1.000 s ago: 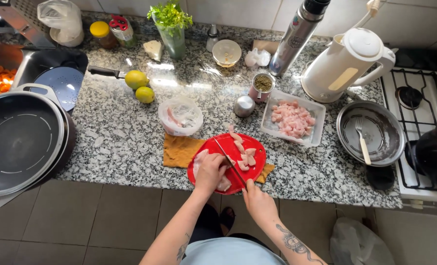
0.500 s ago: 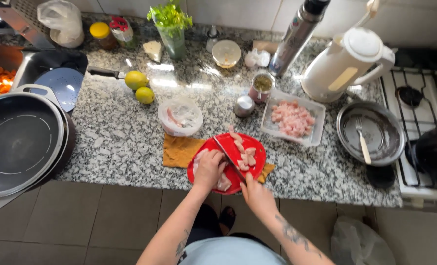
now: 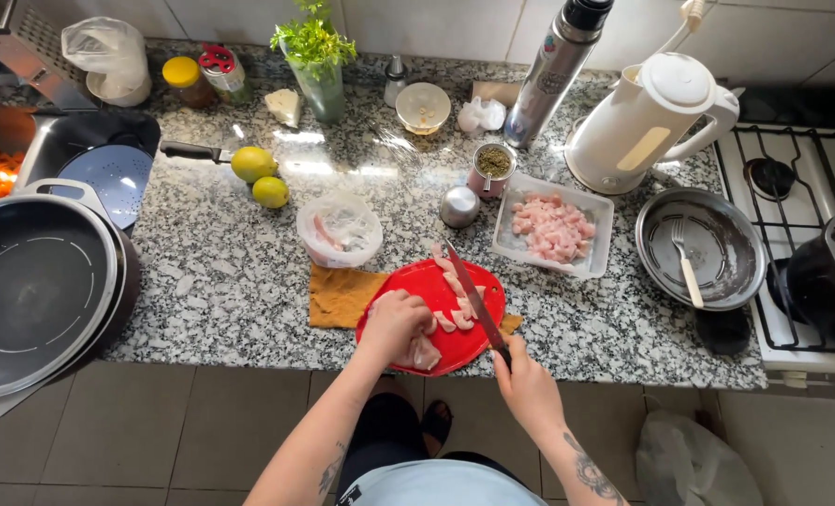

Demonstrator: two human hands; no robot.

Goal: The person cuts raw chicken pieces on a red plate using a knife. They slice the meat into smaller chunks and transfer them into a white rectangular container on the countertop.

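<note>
A red round cutting board (image 3: 473, 276) lies at the counter's front edge on an orange cloth (image 3: 342, 296). Pale raw meat pieces (image 3: 457, 286) are spread across the board. My left hand (image 3: 394, 325) presses down on a piece of meat at the board's near left. My right hand (image 3: 527, 379) grips the dark handle of a knife (image 3: 471, 295), whose blade runs diagonally across the board beside the cut pieces.
A white tray of cut meat (image 3: 553, 228) sits right of the board, a clear bag-lined bowl (image 3: 339, 230) to its left. A metal bowl with a fork (image 3: 700, 248), a white kettle (image 3: 647, 122), a thermos (image 3: 556, 70), two lemons (image 3: 260, 174) and a large black pan (image 3: 38, 290) surround them.
My left hand shifted slightly toward the board's near edge. The knife blade moved a little across the meat as my right hand drew back toward me.
</note>
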